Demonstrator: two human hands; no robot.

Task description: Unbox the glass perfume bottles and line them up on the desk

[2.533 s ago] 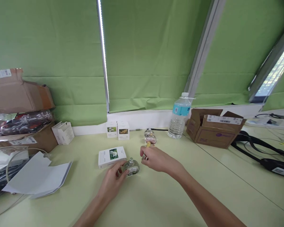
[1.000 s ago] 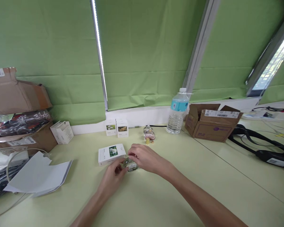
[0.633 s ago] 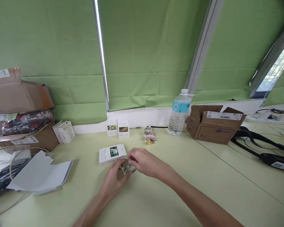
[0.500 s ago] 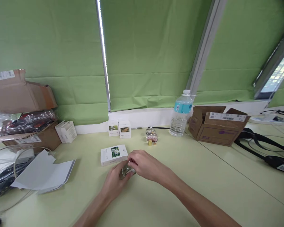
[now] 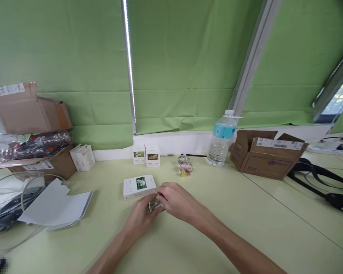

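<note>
My left hand (image 5: 140, 215) is closed around a small clear glass bottle (image 5: 155, 205) just above the table, in front of a flat white box. At the bottle's top, my right hand (image 5: 175, 199) pinches with thumb and fingers. A small reddish bit shows there, but the fingers hide most of the neck. The white box (image 5: 133, 186) lies flat and carries a picture of a white flower. Farther back sit two small round glass bottles, the front one pinkish (image 5: 185, 166). A gold cap (image 5: 183, 173) and a smaller gold-coloured piece (image 5: 189, 174) lie before them.
Two small white boxes (image 5: 153, 159) stand against the wall. A water bottle (image 5: 221, 139) and an opened cardboard box (image 5: 267, 158) are at the back right, with a black strap (image 5: 311, 182) beside them. On the left are stacked cartons (image 5: 31, 114), papers (image 5: 57, 207) and cables.
The view has shifted slightly, so everything appears a little to the right. Both hands keep hold of the glass bottle in nearly the same pose.
</note>
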